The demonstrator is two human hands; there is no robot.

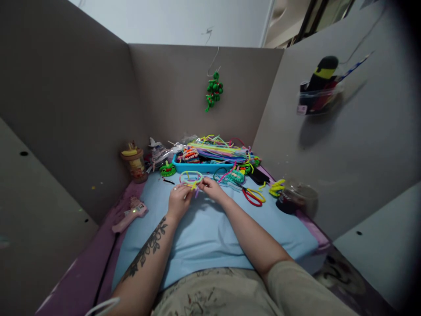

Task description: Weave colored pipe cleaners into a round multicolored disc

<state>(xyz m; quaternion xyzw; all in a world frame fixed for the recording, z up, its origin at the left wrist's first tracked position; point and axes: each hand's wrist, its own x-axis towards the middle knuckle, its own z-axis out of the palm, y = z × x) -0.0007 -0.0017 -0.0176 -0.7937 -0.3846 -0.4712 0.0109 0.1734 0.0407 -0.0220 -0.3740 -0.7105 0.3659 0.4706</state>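
Both my hands meet over a light blue mat (pixel 204 228) on the table. My left hand (pixel 179 199) and my right hand (pixel 210 188) pinch a small ring of twisted pipe cleaners (pixel 191 177) in pastel green, pink and yellow. The ring stands up between the fingertips, with its loose ends hanging below. My left forearm carries a dark tattoo.
A blue tray (pixel 204 166) heaped with coloured pipe cleaners stands behind the hands. Red-handled scissors (pixel 252 196) lie to the right, near a dark round container (pixel 292 199). A pink glue gun (pixel 130 215) lies left. Grey partition walls enclose the desk; a green ornament (pixel 213 91) hangs on the back one.
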